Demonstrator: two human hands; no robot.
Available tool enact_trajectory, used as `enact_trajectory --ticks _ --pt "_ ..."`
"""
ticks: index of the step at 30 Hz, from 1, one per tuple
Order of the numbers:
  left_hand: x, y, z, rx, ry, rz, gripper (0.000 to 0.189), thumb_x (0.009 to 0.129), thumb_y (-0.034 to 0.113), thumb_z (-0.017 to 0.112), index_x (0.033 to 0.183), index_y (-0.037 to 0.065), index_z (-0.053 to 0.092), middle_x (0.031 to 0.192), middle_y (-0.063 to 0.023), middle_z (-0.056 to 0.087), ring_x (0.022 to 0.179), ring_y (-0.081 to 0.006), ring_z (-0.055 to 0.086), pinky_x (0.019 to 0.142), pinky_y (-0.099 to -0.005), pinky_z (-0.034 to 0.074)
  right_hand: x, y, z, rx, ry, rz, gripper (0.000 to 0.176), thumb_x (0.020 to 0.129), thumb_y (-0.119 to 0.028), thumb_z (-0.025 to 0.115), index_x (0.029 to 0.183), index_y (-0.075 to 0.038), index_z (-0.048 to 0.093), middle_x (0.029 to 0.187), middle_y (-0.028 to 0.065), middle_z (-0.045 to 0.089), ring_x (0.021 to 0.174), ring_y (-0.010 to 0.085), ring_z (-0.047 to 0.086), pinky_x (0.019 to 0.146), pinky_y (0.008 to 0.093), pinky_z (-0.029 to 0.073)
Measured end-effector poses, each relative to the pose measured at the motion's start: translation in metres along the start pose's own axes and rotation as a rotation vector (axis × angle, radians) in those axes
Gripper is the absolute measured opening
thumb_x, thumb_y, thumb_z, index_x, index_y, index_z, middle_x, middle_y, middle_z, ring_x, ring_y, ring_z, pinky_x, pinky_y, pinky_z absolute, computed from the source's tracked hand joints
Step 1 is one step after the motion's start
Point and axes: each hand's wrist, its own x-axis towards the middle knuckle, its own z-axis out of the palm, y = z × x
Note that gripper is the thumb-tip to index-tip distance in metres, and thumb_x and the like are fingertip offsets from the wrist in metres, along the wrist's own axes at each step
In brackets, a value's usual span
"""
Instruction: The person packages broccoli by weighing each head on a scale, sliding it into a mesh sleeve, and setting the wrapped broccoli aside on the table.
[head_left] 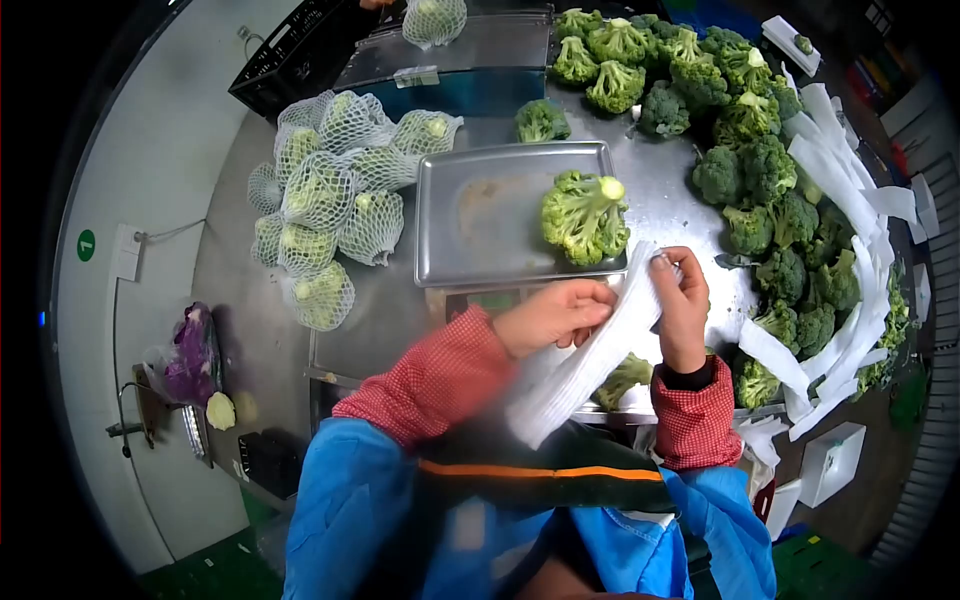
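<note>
A white foam net sleeve point(590, 370), long and flattened, hangs slanting down in front of my body. My right hand point(682, 305) pinches its upper end between thumb and fingers. On the sleeve's left edge, my left hand point(560, 315) has its thumb and fingers pressed together; whether they grip the foam is hard to make out. Just above the hands, one bare broccoli head point(585, 218) lies in the metal tray point(515, 270), its pale cut stem turned up and to the right. Part of another broccoli point(628, 378) shows below, between the sleeve and my right cuff.
Several net-wrapped heads point(320, 190) are piled left of the tray. Many bare broccoli heads point(745, 175) cover the right side, bordered by loose white sleeves point(860, 230). At the back left is a black crate point(300, 55). A purple cabbage point(195, 355) lies far left.
</note>
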Motion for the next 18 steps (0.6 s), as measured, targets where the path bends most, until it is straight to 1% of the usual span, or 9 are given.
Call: enact_trajectory --ticks 2,4,7,8,9,12,15,16,18 --pt "0.001 -0.013 0.009 -0.022 0.023 -0.023 0.03 0.097 0.029 0.051 0.117 0.007 0.057 0.076 0.0065 0.054 0.059 0.0004 0.044 0.049 -0.0158 0.032 -0.005 0.004 0.001 -0.368 -0.039 -0.112 0.008 0.09 -0.01 0.062 0.091 -0.003 0.058 0.069 -0.0038 0.055 0.06 0.002 0.048 0.051 0.0197 0.037" --pt "-0.002 -0.025 0.008 -0.178 0.07 0.013 0.031 0.098 0.032 0.049 0.115 0.007 0.057 0.078 0.0046 0.057 0.059 -0.0013 0.048 0.05 -0.0169 0.036 -0.011 0.014 0.002 -0.62 -0.02 -0.233 0.012 0.089 -0.011 0.063 0.084 -0.001 0.059 0.058 -0.0034 0.049 0.056 0.0032 0.042 0.049 0.0219 0.034" --pt "-0.014 -0.044 0.016 -0.558 0.122 -0.161 0.034 0.099 0.035 0.045 0.113 0.006 0.058 0.089 -0.0041 0.065 0.07 -0.0103 0.063 0.06 -0.0238 0.051 -0.026 0.05 -0.005 -0.409 -0.142 -0.045 0.012 0.089 -0.012 0.061 0.085 0.0 0.059 0.06 -0.0002 0.05 0.059 0.0059 0.043 0.054 0.0238 0.038" --pt "-0.014 -0.064 0.018 -0.539 0.12 -0.171 0.034 0.099 0.034 0.046 0.113 0.006 0.059 0.09 -0.0044 0.065 0.07 -0.0106 0.063 0.06 -0.0241 0.051 -0.036 0.065 -0.008 -0.503 -0.178 -0.012 0.015 0.09 -0.014 0.06 0.084 0.0 0.059 0.061 0.0049 0.052 0.062 0.0077 0.045 0.056 0.0269 0.041" --pt "-0.012 -0.087 0.015 -0.512 0.117 -0.175 0.035 0.098 0.033 0.046 0.113 0.005 0.06 0.09 -0.0047 0.066 0.07 -0.0108 0.063 0.06 -0.0243 0.051 -0.049 0.07 -0.006 -0.612 -0.214 0.004 0.017 0.09 -0.015 0.058 0.083 -0.001 0.06 0.063 0.0118 0.055 0.06 0.016 0.054 0.058 0.0321 0.044" --pt "-0.021 -0.124 0.007 -0.523 0.102 -0.238 0.032 0.097 0.026 0.048 0.116 0.002 0.058 0.1 -0.0049 0.065 0.083 -0.0112 0.064 0.073 -0.0243 0.052 -0.074 0.079 -0.005 -0.94 -0.278 -0.142 0.012 0.086 -0.013 0.06 0.082 -0.001 0.06 0.073 0.0175 0.062 0.068 0.0373 0.06 0.061 0.0406 0.047" --pt "-0.032 -0.132 0.012 -0.678 0.165 -0.321 0.031 0.097 0.025 0.047 0.114 0.002 0.058 0.1 -0.005 0.065 0.084 -0.0115 0.063 0.073 -0.0243 0.051 -0.071 0.069 -0.001 -1.182 -0.231 -0.508 0.008 0.086 -0.007 0.057 0.08 -0.002 0.061 0.082 0.0141 0.061 0.069 0.0338 0.055 0.062 0.0327 0.045" --pt "-0.035 -0.125 0.012 -0.724 0.175 -0.338 0.03 0.097 0.023 0.047 0.114 0.002 0.058 0.1 -0.0057 0.065 0.085 -0.0122 0.063 0.074 -0.0242 0.051 -0.066 0.062 -0.001 -1.231 -0.242 -0.62 0.008 0.087 -0.007 0.058 0.081 -0.002 0.058 0.082 0.01 0.058 0.071 0.0247 0.056 0.064 0.0302 0.044" --pt "-0.03 -0.12 0.006 -0.731 0.186 -0.232 0.028 0.097 0.021 0.048 0.114 0.002 0.058 0.101 -0.0063 0.065 0.086 -0.0127 0.063 0.074 -0.0243 0.051 -0.067 0.049 0.011 -0.761 -0.297 -0.242 0.011 0.09 -0.009 0.057 0.083 -0.001 0.057 0.081 0.0065 0.056 0.073 0.0179 0.055 0.064 0.0279 0.043"
